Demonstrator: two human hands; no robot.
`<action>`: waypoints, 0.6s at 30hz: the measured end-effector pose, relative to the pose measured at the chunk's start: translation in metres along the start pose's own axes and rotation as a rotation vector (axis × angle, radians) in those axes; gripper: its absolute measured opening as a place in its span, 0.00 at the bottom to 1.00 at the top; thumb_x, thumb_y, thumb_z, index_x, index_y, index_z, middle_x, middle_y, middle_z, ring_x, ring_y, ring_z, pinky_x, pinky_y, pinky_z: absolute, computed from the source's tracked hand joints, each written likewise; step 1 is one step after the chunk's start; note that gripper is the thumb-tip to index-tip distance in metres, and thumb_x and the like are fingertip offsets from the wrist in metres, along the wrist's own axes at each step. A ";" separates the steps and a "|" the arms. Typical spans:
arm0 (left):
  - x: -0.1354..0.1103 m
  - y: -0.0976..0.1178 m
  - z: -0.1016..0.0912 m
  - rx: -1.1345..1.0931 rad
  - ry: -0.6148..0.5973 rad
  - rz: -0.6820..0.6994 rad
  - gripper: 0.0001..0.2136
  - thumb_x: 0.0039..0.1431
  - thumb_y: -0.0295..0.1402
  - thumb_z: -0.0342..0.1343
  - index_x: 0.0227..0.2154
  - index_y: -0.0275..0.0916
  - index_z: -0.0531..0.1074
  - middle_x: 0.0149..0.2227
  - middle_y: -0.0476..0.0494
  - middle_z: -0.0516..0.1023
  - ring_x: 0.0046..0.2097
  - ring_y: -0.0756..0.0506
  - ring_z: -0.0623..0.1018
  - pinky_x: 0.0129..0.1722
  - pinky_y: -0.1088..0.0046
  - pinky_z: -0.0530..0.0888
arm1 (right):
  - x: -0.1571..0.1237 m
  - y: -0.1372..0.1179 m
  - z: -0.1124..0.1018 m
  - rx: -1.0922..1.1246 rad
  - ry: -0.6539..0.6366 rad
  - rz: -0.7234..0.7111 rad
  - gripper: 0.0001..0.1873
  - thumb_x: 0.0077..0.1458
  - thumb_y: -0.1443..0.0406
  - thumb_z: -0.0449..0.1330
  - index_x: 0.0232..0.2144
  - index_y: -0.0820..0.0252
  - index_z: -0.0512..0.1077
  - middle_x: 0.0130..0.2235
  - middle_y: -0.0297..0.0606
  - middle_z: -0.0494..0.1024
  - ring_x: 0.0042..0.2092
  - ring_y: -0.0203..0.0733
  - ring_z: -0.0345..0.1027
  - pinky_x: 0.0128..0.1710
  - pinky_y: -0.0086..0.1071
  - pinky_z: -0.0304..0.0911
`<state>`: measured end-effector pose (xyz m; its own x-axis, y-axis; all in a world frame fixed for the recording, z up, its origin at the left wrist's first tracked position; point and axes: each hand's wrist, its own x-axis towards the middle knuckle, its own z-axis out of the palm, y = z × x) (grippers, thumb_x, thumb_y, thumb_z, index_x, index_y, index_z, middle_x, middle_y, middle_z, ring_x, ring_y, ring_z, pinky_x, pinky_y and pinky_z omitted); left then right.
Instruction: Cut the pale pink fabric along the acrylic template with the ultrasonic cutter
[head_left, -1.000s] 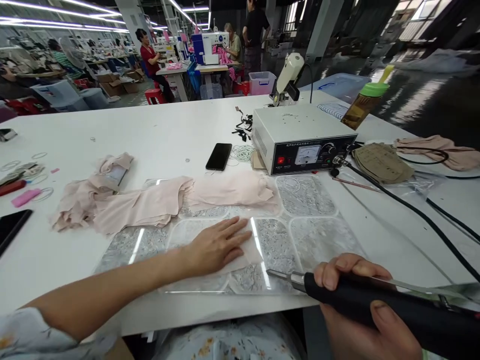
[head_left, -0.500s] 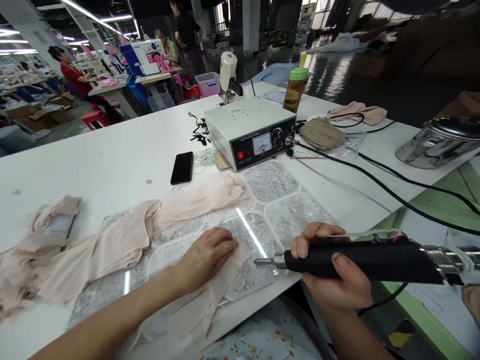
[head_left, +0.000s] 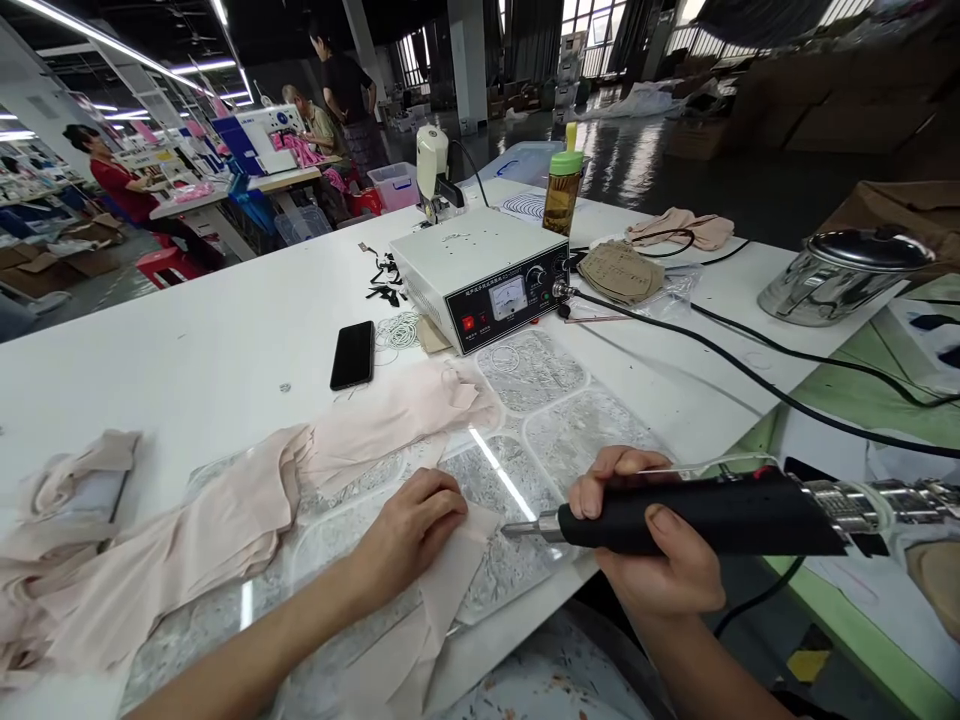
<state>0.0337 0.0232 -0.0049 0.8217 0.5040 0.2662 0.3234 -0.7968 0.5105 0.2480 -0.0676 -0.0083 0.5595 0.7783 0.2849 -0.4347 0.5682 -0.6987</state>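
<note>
L hand (head_left: 412, 525) lies on the pale pink strip (head_left: 457, 570), fingers bent & close together; can't tell if it pinches the fabric or just presses it. Strip is on the marbled mat (head_left: 577, 425), running out from under that hand twd the near edge of the table (head_left: 225, 370), w/ folds in it. R hand (head_left: 660, 580) is wrapped round the black tool (head_left: 720, 515), thumb on near side, its metal tip (head_left: 525, 528) right by the strip's R corner; contact or tiny gap, can't tell. Main risk, imo: tip v. close to L fingertips, so a slip of R hand could poke or burn them, if tip's live (red switch (head_left: 469, 322) on the control box (head_left: 480, 255) looks lit). Also, if L hand doesn't press hard enough, strip could skid or bunch on the smooth mat, b/c glare suggests it's slick, & tip would land off the edge. Folds nr table edge could tug it askew too. Cable (head_left: 862, 434) from the box crosses the R side; if it snags, it may pull the box or jog the tool, assuming they're joined (link not clear). Cloth stack (head_left: 195, 545) sits nr the L forearm, so an elbow sweep could mess it up.
</note>
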 end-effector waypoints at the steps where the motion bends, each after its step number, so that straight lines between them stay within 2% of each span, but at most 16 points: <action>1: 0.000 0.000 0.000 -0.001 0.002 0.003 0.10 0.69 0.28 0.45 0.36 0.37 0.71 0.40 0.41 0.72 0.41 0.47 0.74 0.39 0.72 0.75 | 0.000 0.000 0.001 0.000 0.002 -0.004 0.10 0.48 0.60 0.59 0.33 0.57 0.73 0.32 0.33 0.69 0.24 0.33 0.67 0.24 0.32 0.64; 9: -0.003 0.002 0.001 0.082 0.030 0.055 0.09 0.69 0.27 0.44 0.39 0.37 0.70 0.40 0.40 0.74 0.42 0.46 0.75 0.39 0.71 0.76 | 0.002 0.004 0.005 -0.019 0.026 -0.011 0.11 0.47 0.59 0.59 0.32 0.57 0.73 0.32 0.33 0.69 0.23 0.33 0.65 0.22 0.32 0.64; 12: -0.002 0.003 -0.003 0.163 0.029 0.222 0.09 0.68 0.25 0.44 0.43 0.36 0.69 0.42 0.38 0.75 0.44 0.45 0.75 0.42 0.67 0.75 | 0.000 0.005 0.005 -0.033 0.012 -0.007 0.10 0.47 0.59 0.59 0.33 0.57 0.73 0.31 0.34 0.69 0.23 0.33 0.65 0.22 0.33 0.64; 15: 0.001 0.003 -0.006 0.196 -0.044 0.435 0.11 0.67 0.22 0.45 0.48 0.32 0.68 0.44 0.36 0.78 0.44 0.43 0.76 0.43 0.66 0.73 | -0.002 0.004 0.003 -0.040 0.009 0.005 0.11 0.48 0.59 0.59 0.34 0.57 0.72 0.32 0.34 0.68 0.23 0.33 0.64 0.23 0.33 0.64; 18: 0.004 0.000 -0.006 0.224 -0.129 0.483 0.12 0.68 0.23 0.44 0.51 0.31 0.68 0.45 0.35 0.78 0.46 0.43 0.76 0.43 0.66 0.73 | -0.004 0.002 0.002 -0.062 0.020 0.017 0.11 0.48 0.59 0.59 0.34 0.57 0.71 0.32 0.34 0.67 0.24 0.33 0.63 0.24 0.34 0.63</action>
<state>0.0344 0.0274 0.0015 0.9479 0.0295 0.3173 -0.0246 -0.9860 0.1652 0.2439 -0.0688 -0.0099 0.5664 0.7822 0.2596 -0.4006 0.5366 -0.7427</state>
